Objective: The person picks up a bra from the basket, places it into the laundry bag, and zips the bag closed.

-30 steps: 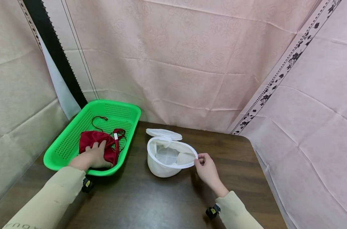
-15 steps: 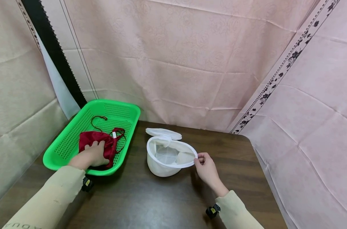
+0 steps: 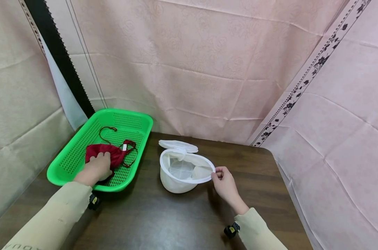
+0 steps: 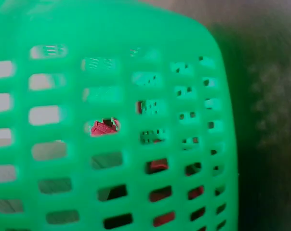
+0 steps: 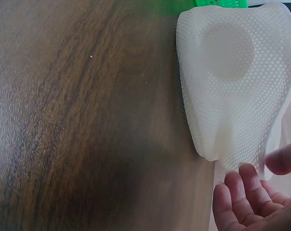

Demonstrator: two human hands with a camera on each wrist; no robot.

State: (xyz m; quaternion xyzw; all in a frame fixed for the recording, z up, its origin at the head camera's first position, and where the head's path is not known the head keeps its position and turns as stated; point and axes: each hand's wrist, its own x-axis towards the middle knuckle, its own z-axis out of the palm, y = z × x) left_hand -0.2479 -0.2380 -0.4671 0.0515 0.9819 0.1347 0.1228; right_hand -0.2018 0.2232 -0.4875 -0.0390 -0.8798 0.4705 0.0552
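My left hand (image 3: 96,168) is inside a green plastic basket (image 3: 56,175), its bent fingers gripping a red drawstring pouch (image 3: 115,154). The pouch has dark red cords and a small white tag; part of it is hidden under the hand. In the left wrist view, bits of red cloth (image 4: 161,194) show through the holes of the basket wall (image 4: 131,154). With thumb and fingers my right hand (image 3: 226,185) pinches the right rim of a white mesh laundry bag (image 3: 176,182). This bag stands with its lid (image 3: 178,146) folded back; the right wrist view shows its honeycomb mesh (image 5: 208,101) and my right hand (image 5: 256,197) at the rim.
Both things are on a dark wooden table (image 3: 145,222), the basket at the left and the laundry bag near the middle. Pale cloth sheets (image 3: 207,76) hang behind the table and on both sides. Each wrist wears a small black camera (image 3: 231,230).
My left hand has drawn back slightly to the left, its fingers bending more, and the red pouch has bunched up toward it, baring more basket floor. My right hand and the laundry bag hold still.
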